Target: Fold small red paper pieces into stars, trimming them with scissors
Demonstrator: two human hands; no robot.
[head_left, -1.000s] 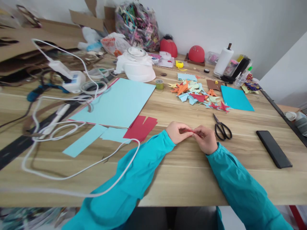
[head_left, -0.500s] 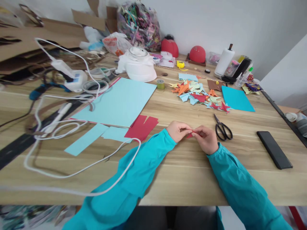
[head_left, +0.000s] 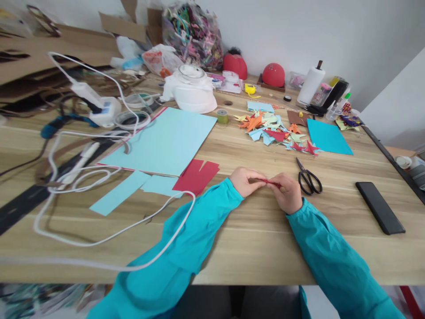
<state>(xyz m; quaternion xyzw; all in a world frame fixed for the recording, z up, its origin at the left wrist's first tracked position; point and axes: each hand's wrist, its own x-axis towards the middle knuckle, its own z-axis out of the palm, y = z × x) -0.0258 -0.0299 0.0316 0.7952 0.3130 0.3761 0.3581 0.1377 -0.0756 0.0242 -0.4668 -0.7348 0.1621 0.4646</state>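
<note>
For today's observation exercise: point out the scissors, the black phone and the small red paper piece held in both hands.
scissors (head_left: 308,178), head view, on the pivot where the blades meet the handles.
black phone (head_left: 380,207), head view, middle of its dark face.
red paper piece (head_left: 271,181), head view, the strip showing between the fingertips.

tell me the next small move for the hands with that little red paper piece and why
Probably press the crease flat: the left hand and right hand pinch the small folded red paper piece between fingertips just above the wooden table, and it looks narrow, only partly folded.
</note>
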